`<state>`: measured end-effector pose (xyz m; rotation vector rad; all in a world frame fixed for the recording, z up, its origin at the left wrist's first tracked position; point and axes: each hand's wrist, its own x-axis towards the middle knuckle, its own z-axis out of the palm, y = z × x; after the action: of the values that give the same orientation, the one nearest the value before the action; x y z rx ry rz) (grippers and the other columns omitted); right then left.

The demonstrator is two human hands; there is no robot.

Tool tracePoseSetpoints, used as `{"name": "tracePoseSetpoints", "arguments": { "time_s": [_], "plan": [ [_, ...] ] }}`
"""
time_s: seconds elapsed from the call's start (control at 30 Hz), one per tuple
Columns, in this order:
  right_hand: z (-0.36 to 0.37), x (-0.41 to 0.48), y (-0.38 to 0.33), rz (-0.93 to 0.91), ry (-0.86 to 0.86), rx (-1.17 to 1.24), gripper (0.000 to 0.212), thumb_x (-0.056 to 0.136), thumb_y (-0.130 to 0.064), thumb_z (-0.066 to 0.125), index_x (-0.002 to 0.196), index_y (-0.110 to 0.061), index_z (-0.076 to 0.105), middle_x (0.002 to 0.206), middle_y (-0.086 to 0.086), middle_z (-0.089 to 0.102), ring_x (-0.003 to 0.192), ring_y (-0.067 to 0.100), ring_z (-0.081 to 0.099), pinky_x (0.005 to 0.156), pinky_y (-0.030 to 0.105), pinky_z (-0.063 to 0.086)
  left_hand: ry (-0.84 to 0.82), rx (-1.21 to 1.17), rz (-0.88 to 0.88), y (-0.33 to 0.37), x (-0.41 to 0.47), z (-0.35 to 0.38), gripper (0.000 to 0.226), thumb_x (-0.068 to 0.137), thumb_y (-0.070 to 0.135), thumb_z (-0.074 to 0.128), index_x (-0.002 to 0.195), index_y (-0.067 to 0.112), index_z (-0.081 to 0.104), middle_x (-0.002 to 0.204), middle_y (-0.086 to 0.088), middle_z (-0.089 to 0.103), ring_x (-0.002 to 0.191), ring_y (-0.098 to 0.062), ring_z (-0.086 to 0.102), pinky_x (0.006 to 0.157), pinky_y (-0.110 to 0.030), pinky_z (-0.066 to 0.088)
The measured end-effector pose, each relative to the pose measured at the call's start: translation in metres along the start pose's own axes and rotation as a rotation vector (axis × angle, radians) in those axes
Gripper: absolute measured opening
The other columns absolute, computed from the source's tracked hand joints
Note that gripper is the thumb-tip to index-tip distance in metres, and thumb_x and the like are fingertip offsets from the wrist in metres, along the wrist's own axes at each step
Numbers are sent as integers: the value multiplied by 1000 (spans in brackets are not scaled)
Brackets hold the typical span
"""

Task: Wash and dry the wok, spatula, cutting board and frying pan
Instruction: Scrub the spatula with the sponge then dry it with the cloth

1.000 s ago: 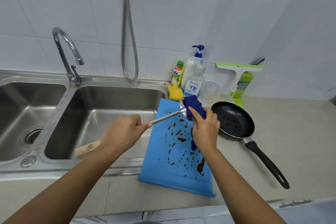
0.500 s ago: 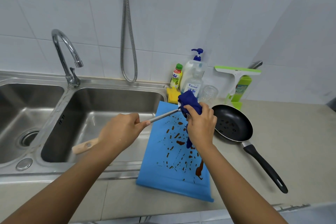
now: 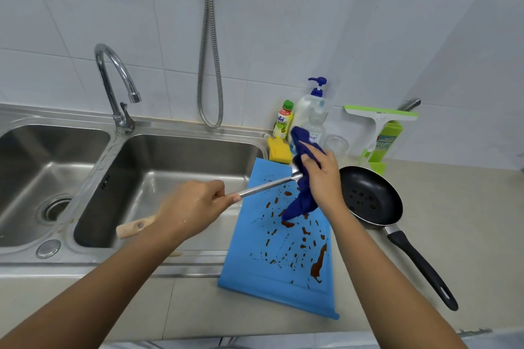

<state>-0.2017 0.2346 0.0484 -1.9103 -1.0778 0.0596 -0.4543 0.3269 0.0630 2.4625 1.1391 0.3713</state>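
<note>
- Head view, change: the right hand point(image 3: 323, 178) and its dark blue cloth point(image 3: 302, 201) now sit higher on the spatula point(image 3: 263, 185) than half a second ago. More of the steel neck is exposed, and a longer tail of cloth hangs down. Judgement: drying of the spatula is nearly complete.
- Hands: the left hand point(image 3: 192, 207) curls round the spatula handle, and the pale wooden end protrudes at 8 o'clock. The right hand clamps the cloth round the blade, which is hidden.
- Location: the spatula is held above the 12 o'clock end of the cutting board point(image 3: 283, 272), its handle over the sink basin point(image 3: 170, 156).
- Materials: the board is thin, flat blue plastic spattered with brown sauce. The frying pan point(image 3: 368, 198), at the board's 3 o'clock, is round, black and spotted. Both look unwashed. The wok is not in view.
</note>
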Motion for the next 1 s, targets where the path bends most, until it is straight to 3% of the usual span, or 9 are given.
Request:
{"name": "tracePoseSetpoints", "arguments": {
  "time_s": [0.1,0.17,0.27,0.37,0.47,0.6,0.73,0.87,1.0],
  "plan": [
    [4,14,-15,-61,-122,1,23,96,-27,52,110,-37,68,108,-8,55,110,19,52,99,38,41,-4,88,35,9,0,-2,46,89,66,45,74,24,55,67,4,63,65,-10,56,48,-25,32],
    [-3,23,-18,67,-151,61,18,94,-32,48,89,-37,64,91,1,62,87,24,60,85,48,51,7,89,37,6,-1,-1,44,89,67,44,75,26,54,66,5,62,63,-9,55,47,-25,31],
    [-17,17,-13,268,-72,296,23,101,-24,46,88,-27,64,78,4,67,70,22,61,69,40,53,21,62,16,-7,-7,4,45,87,68,44,75,26,54,62,6,59,59,-9,54,50,-27,37],
    [-10,-6,-3,254,32,299,23,103,-23,43,95,-35,61,97,-4,60,90,18,60,85,50,50,69,1,-17,-15,-7,10,47,86,69,45,73,26,54,60,6,61,58,-10,56,54,-31,45],
    [10,-32,2,165,46,240,25,101,-29,43,121,-36,57,123,-10,47,118,17,49,102,46,44,99,-65,-51,-18,0,12,47,87,67,47,70,24,53,59,4,63,57,-13,58,54,-32,45],
    [13,-38,-18,24,-26,140,33,95,-36,40,124,-41,56,130,-10,44,123,9,35,103,25,28,86,3,-7,-14,6,10,46,90,64,48,70,22,51,57,3,58,57,-12,54,49,-30,36],
    [-2,-10,-9,170,-68,124,45,95,-48,54,140,-43,45,140,-4,43,129,12,37,109,33,32,114,-8,20,-12,2,10,44,88,64,49,67,26,48,54,5,55,56,-14,52,46,-28,30],
    [-9,2,-8,200,-63,371,33,95,-44,58,127,-47,51,115,-26,61,105,-5,60,90,20,49,167,-72,58,-16,0,15,40,87,60,55,65,28,47,48,6,50,53,-14,53,46,-27,31],
    [-16,11,-4,280,99,452,16,94,-42,59,105,-35,68,95,-8,72,90,13,68,82,36,54,145,-110,173,-21,8,9,29,88,55,58,73,31,51,53,11,53,56,-10,54,51,-28,38]
  ]
}}
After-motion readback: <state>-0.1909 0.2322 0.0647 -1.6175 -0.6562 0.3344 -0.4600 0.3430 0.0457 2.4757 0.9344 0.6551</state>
